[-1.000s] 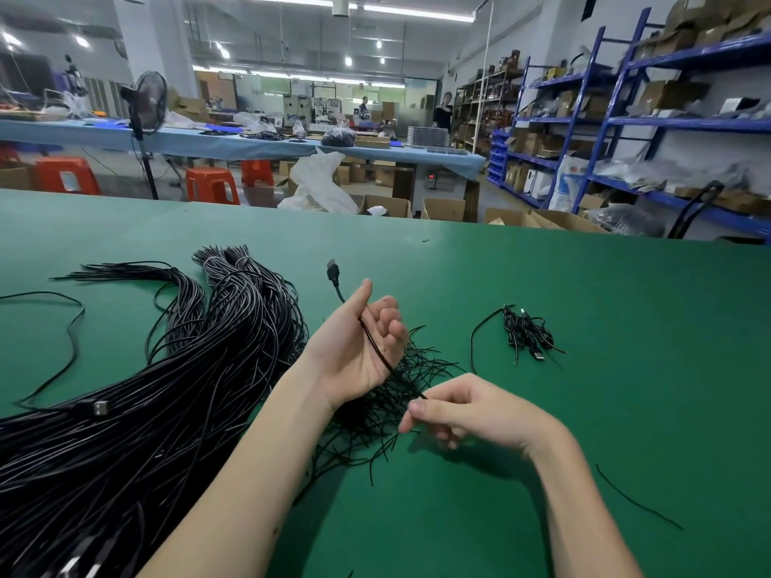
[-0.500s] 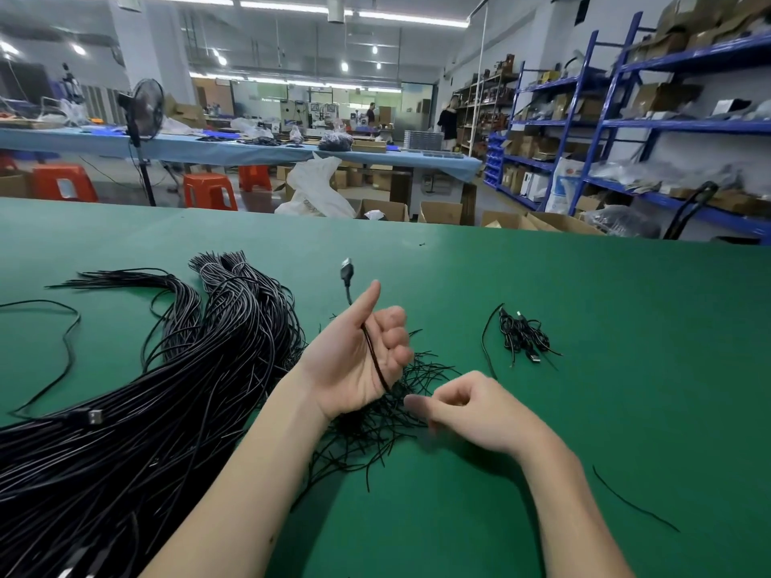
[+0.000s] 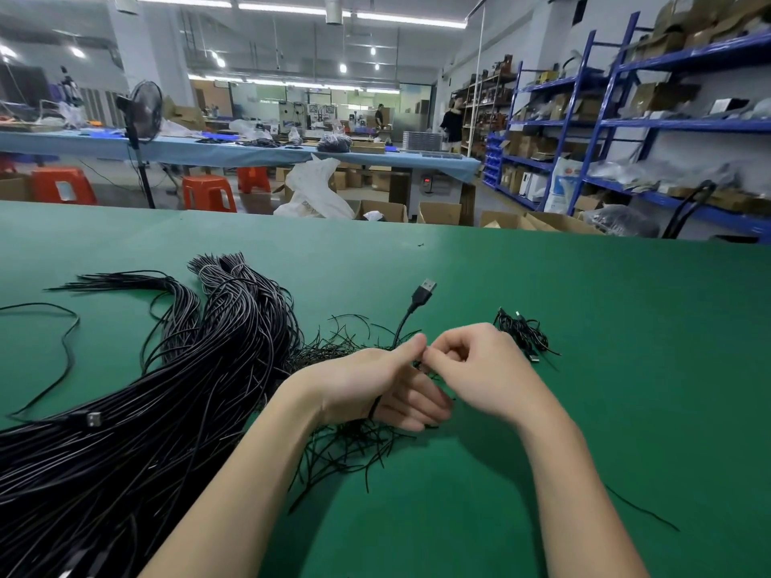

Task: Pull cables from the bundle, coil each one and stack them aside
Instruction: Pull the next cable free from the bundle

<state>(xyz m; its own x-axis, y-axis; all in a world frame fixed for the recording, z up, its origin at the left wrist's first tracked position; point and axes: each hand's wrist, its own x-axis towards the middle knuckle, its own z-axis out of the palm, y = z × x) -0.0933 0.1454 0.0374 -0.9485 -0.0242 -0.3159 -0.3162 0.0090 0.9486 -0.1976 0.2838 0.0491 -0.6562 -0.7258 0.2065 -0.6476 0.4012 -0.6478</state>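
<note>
The cable bundle (image 3: pixel 137 410) is spread on the surface (image 3: pixel 584 348) at the left. The coiled cables (image 3: pixel 523 333) are laid at the right, with loose ties (image 3: pixel 346 448) between them.

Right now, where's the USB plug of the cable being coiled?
In the head view the USB plug sticks up just beyond the left hand, centre of the green table, between the big cable bundle and the small coiled stack.

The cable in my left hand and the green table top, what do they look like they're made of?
The cable looks like a thin wire in a black plastic or rubber jacket, smooth with a slight sheen; its USB plug shows a bright metal shell on a black moulded grip. The table top looks like a matte green mat, possibly rubber or felt; it gives no glare under the lamps.
</note>
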